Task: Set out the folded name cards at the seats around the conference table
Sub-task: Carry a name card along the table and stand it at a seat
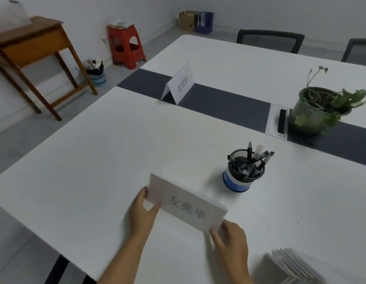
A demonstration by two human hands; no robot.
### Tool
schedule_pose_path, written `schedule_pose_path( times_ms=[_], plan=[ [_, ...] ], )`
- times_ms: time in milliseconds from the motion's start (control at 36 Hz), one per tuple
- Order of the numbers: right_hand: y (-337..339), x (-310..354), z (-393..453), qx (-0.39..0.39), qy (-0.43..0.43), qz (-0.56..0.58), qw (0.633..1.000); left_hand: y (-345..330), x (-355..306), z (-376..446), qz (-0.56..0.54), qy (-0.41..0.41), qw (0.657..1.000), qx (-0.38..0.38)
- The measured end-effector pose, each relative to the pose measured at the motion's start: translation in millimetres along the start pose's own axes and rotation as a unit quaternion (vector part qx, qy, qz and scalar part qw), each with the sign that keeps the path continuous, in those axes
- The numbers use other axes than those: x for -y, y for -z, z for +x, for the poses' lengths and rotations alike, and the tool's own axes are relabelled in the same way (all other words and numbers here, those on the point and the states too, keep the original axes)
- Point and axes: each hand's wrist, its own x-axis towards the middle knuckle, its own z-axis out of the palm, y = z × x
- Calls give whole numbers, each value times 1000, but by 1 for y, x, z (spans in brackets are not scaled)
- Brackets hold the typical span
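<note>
A white folded name card (188, 203) with dark printed characters is held just above the near part of the white conference table (96, 150). My left hand (143, 210) pinches its left end and my right hand (231, 240) grips its lower right corner. A second name card (181, 84) stands tent-like on the dark centre strip at the far left end. A stack of several more folded cards (290, 267) lies at the bottom right, near my right arm.
A blue mesh pen holder (242, 171) stands right of the held card. A potted plant (319, 111) and a cable hatch (278, 119) sit on the dark strip. Two chairs (268, 41) face the far side. A wooden side table (34, 48) and red stool (125, 44) stand left.
</note>
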Motion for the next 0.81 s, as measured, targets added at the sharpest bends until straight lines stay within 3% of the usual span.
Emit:
schedule_pose_path(
  times_ms=[306,806],
  plan=[
    [-18,7,38,-125,-6,-31,992,-14,19,15,103,1,993,-64],
    [-36,3,47,-184,54,-141,971,-31,9,36,164,50,978,-119]
  ],
)
